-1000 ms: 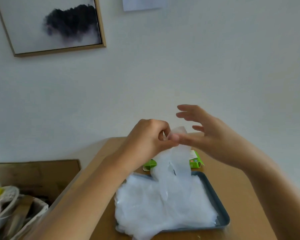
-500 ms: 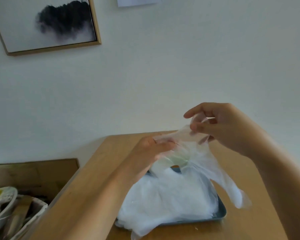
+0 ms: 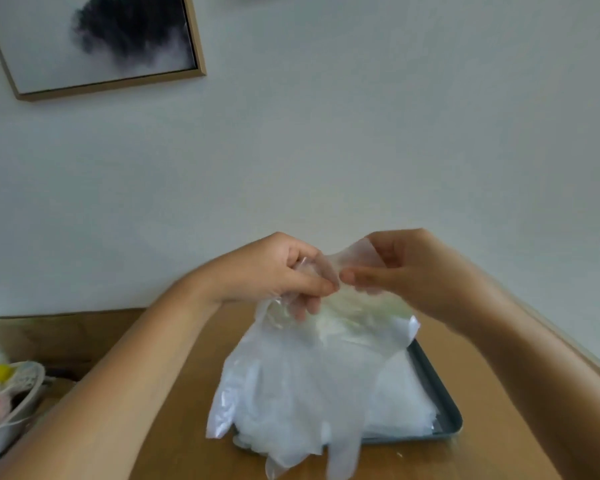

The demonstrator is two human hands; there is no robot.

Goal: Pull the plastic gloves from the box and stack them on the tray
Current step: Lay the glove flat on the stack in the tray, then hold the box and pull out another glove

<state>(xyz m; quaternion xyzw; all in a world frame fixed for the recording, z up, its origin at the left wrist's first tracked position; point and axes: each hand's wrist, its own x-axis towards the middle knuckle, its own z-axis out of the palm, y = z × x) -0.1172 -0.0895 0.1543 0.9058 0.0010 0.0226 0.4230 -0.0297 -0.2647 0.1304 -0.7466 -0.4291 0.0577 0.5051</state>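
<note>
My left hand (image 3: 278, 271) and my right hand (image 3: 406, 268) are raised close together above the tray, each pinching the cuff edge of a clear plastic glove (image 3: 326, 344). The glove hangs down from them with its fingers dangling over the pile. Beneath it a heap of white plastic gloves (image 3: 388, 400) covers the grey tray (image 3: 440, 396) on the wooden table (image 3: 187, 441). The glove box is hidden behind the hanging glove and my hands.
A cardboard box (image 3: 59, 334) and a basket with a yellow and a red item (image 3: 11, 400) stand left of the table. A framed picture (image 3: 101, 43) hangs on the white wall behind.
My hands have come together from a spread hold. The glove, stretched sideways half a second ago, now hangs straight down over the pile. The view has tilted down a little.
</note>
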